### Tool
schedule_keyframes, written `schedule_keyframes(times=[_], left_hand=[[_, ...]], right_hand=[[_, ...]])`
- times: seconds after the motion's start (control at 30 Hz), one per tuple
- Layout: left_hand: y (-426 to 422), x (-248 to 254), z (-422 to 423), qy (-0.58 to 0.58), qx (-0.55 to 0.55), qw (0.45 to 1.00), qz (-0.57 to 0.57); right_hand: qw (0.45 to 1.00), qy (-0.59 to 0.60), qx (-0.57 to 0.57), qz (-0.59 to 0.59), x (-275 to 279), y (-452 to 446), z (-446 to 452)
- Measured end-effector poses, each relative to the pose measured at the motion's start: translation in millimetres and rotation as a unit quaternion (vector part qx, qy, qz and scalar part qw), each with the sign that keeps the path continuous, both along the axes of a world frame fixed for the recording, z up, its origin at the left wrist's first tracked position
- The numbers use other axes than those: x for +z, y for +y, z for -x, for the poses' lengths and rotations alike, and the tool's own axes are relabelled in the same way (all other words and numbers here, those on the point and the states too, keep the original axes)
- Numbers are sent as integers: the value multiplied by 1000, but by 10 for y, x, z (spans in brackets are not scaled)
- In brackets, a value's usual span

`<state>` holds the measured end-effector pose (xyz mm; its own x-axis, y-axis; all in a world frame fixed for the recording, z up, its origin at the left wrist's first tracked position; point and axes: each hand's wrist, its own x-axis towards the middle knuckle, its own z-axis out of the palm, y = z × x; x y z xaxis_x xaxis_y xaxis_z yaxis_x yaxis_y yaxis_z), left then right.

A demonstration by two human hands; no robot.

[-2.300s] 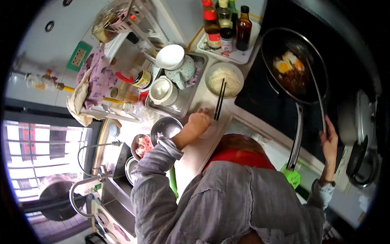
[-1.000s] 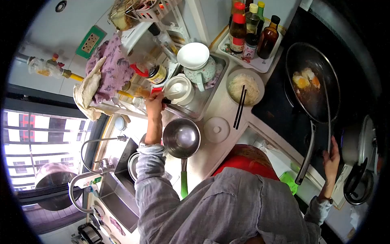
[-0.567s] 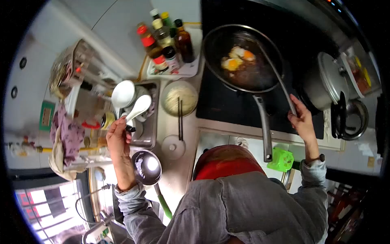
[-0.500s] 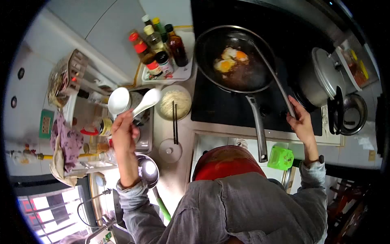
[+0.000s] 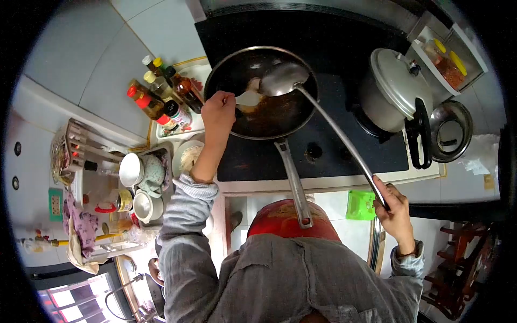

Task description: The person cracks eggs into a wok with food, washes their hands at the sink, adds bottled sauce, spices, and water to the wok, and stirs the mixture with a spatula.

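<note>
My left hand [image 5: 219, 116] is closed on the handle of a white spoon [image 5: 249, 98], its bowl over the left part of the wok [image 5: 258, 125]. My right hand [image 5: 396, 207] grips the end of a long metal spatula [image 5: 339, 131]. The spatula's broad head hangs above the wok near the spoon. Behind the two tools a bit of pale fried egg [image 5: 253, 84] shows; the rest is hidden. Brown oily residue coats the wok's bottom. The wok's metal handle [image 5: 293, 185] points toward my body.
A pressure cooker [image 5: 396, 91] stands on the stove's right side, with a metal bowl [image 5: 451, 132] beyond it. Several sauce bottles [image 5: 148, 102] crowd a tray at left. My left arm partly covers a bowl of noodles [image 5: 188, 156]. White bowls [image 5: 132, 169] sit further left.
My left hand has carried the spoon from beside the noodle bowl to over the wok. The spatula head has been lifted from the wok toward the camera and now covers most of the eggs.
</note>
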<state>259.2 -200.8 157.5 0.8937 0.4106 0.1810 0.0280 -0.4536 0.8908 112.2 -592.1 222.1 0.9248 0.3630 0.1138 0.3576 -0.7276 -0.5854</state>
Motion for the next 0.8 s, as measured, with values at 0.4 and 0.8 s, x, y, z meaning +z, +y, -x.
schedule_keyframes(times=[0.4,0.8], left_hand=[[-341,-27,-288,-94,12,979,-179],[-156,56,-64,-117,25,978,-169]], right_hand=[[997,-33,24,58,-56,-86,-14],[983,126,-31,-131,-182,-150,-39]])
